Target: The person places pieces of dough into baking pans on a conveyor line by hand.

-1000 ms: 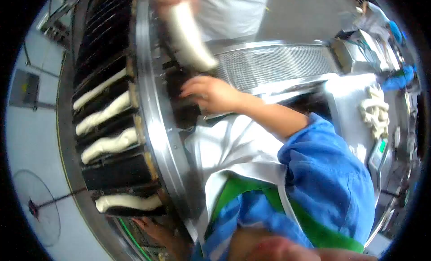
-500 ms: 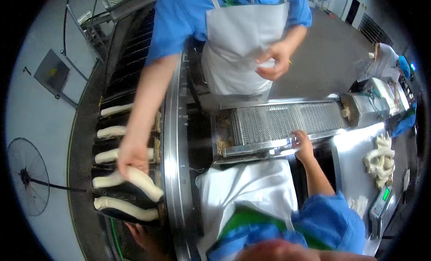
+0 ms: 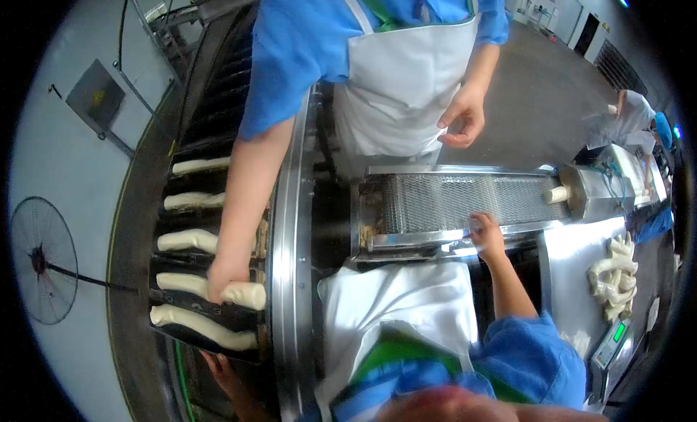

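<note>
The person's left hand point(image 3: 221, 367) is low down by the near edge of the black trays point(image 3: 190, 264), and part of it is hidden, so one cannot tell if it is gripping anything. The person's right hand point(image 3: 488, 237) is at the near side of the mesh belt point(image 3: 443, 200), with its fingers bent by the metal rail point(image 3: 417, 240); one cannot tell if it grips the rail. Five long dough rolls point(image 3: 207, 327) lie in the black trays, side by side, and the nearest one is just beside the left hand. Another person's right hand point(image 3: 229, 277) is on the second roll, and that person's left hand point(image 3: 466, 120) is up in front of a white apron point(image 3: 406, 80), fingers bent. A short dough piece point(image 3: 557, 195) is at the far end of the belt, and a dough pile point(image 3: 613, 277) sits on the shiny table point(image 3: 570, 255) near a scale point(image 3: 611, 342) with a green light
</note>
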`<state>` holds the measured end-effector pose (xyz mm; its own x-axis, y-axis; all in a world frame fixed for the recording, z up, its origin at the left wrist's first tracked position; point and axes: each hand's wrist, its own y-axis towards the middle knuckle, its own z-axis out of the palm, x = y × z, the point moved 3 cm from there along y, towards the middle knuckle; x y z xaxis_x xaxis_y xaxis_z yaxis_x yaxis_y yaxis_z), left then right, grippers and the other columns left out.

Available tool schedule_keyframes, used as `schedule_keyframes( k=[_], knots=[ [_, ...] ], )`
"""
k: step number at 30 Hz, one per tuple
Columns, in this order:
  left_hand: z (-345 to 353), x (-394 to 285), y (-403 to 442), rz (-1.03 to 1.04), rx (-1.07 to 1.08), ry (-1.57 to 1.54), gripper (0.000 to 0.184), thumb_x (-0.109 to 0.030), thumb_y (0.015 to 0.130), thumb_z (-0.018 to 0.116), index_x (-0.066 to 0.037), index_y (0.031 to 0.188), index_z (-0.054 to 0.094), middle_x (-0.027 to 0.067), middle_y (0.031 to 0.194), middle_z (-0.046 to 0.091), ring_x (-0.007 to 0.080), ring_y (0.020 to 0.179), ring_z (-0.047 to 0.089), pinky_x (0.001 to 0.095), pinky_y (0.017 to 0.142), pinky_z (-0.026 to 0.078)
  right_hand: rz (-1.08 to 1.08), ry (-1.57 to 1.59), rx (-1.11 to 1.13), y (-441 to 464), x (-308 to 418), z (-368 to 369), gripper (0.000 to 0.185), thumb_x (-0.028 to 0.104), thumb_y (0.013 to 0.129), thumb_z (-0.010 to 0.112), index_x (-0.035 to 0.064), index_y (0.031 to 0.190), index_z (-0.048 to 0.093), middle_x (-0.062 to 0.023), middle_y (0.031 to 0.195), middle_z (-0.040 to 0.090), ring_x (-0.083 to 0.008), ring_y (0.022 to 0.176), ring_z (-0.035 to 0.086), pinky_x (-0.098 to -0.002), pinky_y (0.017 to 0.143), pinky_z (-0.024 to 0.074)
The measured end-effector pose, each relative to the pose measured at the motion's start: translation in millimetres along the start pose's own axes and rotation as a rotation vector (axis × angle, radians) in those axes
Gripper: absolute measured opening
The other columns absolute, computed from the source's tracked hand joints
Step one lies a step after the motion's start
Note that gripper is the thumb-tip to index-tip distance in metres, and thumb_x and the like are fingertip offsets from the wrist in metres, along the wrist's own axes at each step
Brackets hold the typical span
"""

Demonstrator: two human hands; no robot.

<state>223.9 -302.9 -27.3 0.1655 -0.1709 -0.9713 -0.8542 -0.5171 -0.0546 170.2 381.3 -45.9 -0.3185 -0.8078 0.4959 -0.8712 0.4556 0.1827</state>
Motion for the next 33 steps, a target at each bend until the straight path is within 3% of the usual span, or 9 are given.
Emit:
schedule_keyframes(
  k=[4, 9, 11, 12, 16, 27, 29, 30, 33],
  knots=[
    [23.1, -42.2, -2.1, 0.102, 0.186, -0.039, 0.075, -0.035, 0.093, 0.051, -0.003, 0.147, 0.01, 0.0214, 0.145, 0.029, 0.0317, 0.126, 0.038, 0.0429, 0.104, 0.033, 0.042, -0.026, 0.063, -1.7, 1.2, 1.9, 0.04, -0.001, 0.072, 0.065, 0.0077, 0.11, 0.059, -0.0119, 0.118, 0.055, -0.0289, 0.097, 0.06, -0.0351, 0.082, 0.0497],
    [-1.8, -31.2, -22.3, -0.014, 0.052, -0.032, 0.083, -0.041, 0.089, 0.056, -0.001, 0.147, 0.01, 0.0211, 0.144, 0.03, 0.0314, 0.128, 0.037, 0.0402, 0.106, 0.029, -0.093, -0.091, 0.039, 5.1, -7.9, 2.4, 0.04, 0.004, 0.076, 0.066, 0.0044, 0.115, 0.058, -0.0152, 0.12, 0.055, -0.0312, 0.11, 0.055, -0.0361, 0.093, 0.0442],
    [-20.3, 7.7, -18.6, -0.06, -0.022, -0.181, 0.067, -0.027, 0.094, 0.051, -0.005, 0.147, 0.016, 0.0228, 0.143, 0.031, 0.0303, 0.125, 0.04, 0.0413, 0.102, 0.035, -0.004, -0.074, 0.104, 4.5, 4.4, 0.3, 0.04, 0.005, 0.077, 0.065, 0.0036, 0.116, 0.058, -0.0162, 0.121, 0.054, -0.0314, 0.111, 0.054, -0.0364, 0.093, 0.0442],
    [-18.0, -5.9, -17.3, -0.083, -0.038, 0.044, 0.078, -0.031, 0.09, 0.058, -0.001, 0.146, 0.013, 0.0191, 0.149, 0.025, 0.029, 0.134, 0.03, 0.0382, 0.108, 0.026, -0.09, -0.097, 0.093, 4.4, -1.6, 5.5, 0.04, 0.007, 0.078, 0.065, 0.0022, 0.117, 0.057, -0.0174, 0.121, 0.054, -0.0319, 0.111, 0.055, -0.0365, 0.093, 0.0444],
    [-10.0, -20.9, -21.9, -0.026, -0.072, -0.033, 0.07, -0.021, 0.091, 0.057, -0.003, 0.146, 0.018, 0.0149, 0.15, 0.024, 0.0261, 0.135, 0.029, 0.0374, 0.109, 0.024, -0.021, 0.024, 0.108, 9.8, -24.6, 13.1, 0.038, 0.008, 0.08, 0.063, 0.0032, 0.117, 0.057, -0.0163, 0.117, 0.057, -0.0319, 0.111, 0.054, -0.0375, 0.094, 0.0427],
    [-17.4, -33.6, -33.2, -0.023, -0.088, -0.091, 0.069, -0.018, 0.088, 0.061, -0.008, 0.146, 0.025, 0.0159, 0.144, 0.036, 0.026, 0.13, 0.037, 0.0363, 0.106, 0.029, -0.018, -0.057, 0.116, -1.2, -1.3, -9.1, 0.037, 0.012, 0.08, 0.064, 0.0024, 0.115, 0.058, -0.0161, 0.117, 0.058, -0.0323, 0.111, 0.054, -0.038, 0.097, 0.0406],
    [-21.0, -68.2, -41.4, -0.206, -0.208, 0.053, 0.065, -0.019, 0.087, 0.063, -0.007, 0.143, 0.032, 0.017, 0.14, 0.04, 0.0261, 0.126, 0.041, 0.0365, 0.103, 0.033, -0.191, -0.04, -0.034, -4.8, -16.2, -18.3, 0.034, 0.007, 0.078, 0.064, 0.001, 0.111, 0.058, -0.0166, 0.112, 0.059, -0.0335, 0.106, 0.056, -0.0385, 0.093, 0.0426],
    [-35.6, -67.9, -30.8, -0.094, -0.364, 0.285, 0.059, -0.022, 0.086, 0.065, -0.004, 0.137, 0.04, 0.017, 0.138, 0.042, 0.0274, 0.122, 0.044, 0.0373, 0.1, 0.036, -0.221, -0.069, -0.033, -8.2, -12.2, -28.5, 0.031, 0.005, 0.08, 0.061, 0.0006, 0.11, 0.058, -0.0165, 0.113, 0.059, -0.0329, 0.107, 0.055, -0.0381, 0.094, 0.0422],
    [-60.1, -74.2, -8.4, -0.011, -0.592, 0.244, 0.055, -0.024, 0.086, 0.065, -0.004, 0.133, 0.046, 0.0171, 0.135, 0.045, 0.0284, 0.121, 0.045, 0.0373, 0.1, 0.037, -0.077, -0.107, -0.029, -13.6, -28.9, -39.2, 0.032, 0.003, 0.078, 0.06, 0.001, 0.11, 0.059, -0.0164, 0.113, 0.058, -0.0323, 0.108, 0.055, -0.038, 0.094, 0.0422]
  ],
)
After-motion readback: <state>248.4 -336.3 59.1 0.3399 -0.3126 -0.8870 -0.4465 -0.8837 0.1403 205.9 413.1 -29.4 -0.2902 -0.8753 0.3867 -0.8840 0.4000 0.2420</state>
